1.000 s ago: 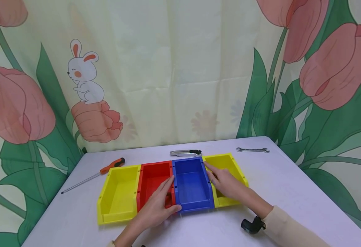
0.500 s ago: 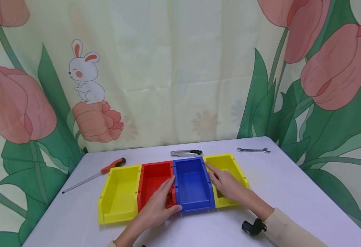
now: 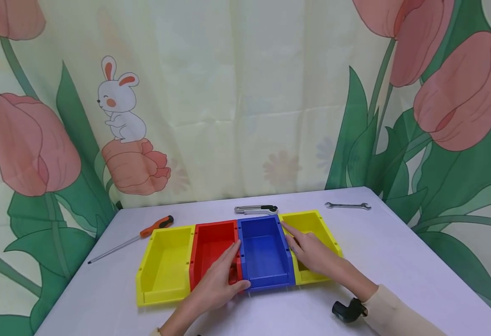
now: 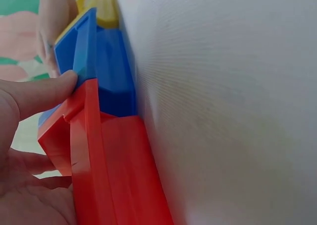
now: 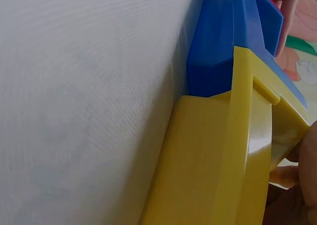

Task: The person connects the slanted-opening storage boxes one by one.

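Four-sided plastic bins stand side by side in a row: a yellow bin [image 3: 167,261] on the left, a red bin [image 3: 209,240], a blue bin [image 3: 266,254] and another yellow bin [image 3: 306,220] on the right. My left hand [image 3: 218,282] reaches over the red bin, its fairly straight fingers along the red-blue seam. In the left wrist view its thumb [image 4: 57,90] presses at the front corner where red meets blue. My right hand [image 3: 314,252] lies over the right yellow bin, index finger stretched along the blue-yellow seam; some of its fingers are hidden inside that bin.
An orange-handled screwdriver [image 3: 150,228] lies left of the row. Behind the bins is a utility knife [image 3: 256,209], and a wrench [image 3: 348,206] lies at the back right. A printed curtain [image 3: 283,116] hangs behind the white table [image 3: 296,312].
The whole scene shifts slightly right and down in the head view. Both hands keep their places on the bins, and the bins stay together in their row.
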Available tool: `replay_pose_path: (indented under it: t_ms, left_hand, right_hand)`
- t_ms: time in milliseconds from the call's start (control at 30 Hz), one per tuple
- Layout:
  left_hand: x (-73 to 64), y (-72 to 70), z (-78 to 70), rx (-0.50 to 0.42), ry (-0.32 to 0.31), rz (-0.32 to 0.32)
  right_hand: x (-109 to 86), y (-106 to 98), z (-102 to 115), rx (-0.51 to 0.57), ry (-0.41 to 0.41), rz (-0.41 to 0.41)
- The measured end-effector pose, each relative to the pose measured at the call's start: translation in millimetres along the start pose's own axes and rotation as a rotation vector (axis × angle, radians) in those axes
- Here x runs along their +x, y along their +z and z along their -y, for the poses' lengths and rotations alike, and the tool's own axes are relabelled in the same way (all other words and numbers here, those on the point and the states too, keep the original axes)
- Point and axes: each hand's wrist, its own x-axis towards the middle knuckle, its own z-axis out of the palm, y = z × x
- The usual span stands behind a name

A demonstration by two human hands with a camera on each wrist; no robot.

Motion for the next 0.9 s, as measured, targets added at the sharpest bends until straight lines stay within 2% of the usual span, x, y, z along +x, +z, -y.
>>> replay_pose_path:
  t_ms: [500,900]
  left_hand:
    - [5.7,0.6,-5.0,-0.006,0.004,0.024]
    - [7.5,1.1,-9.9,-0.012,0.005,0.028]
  right_hand:
    - [-2.0,-4.6,-7.0,-0.025,-0.042,0.003]
    - [-3.2,-9.5,-9.0,-0.021,-0.013,0.014]
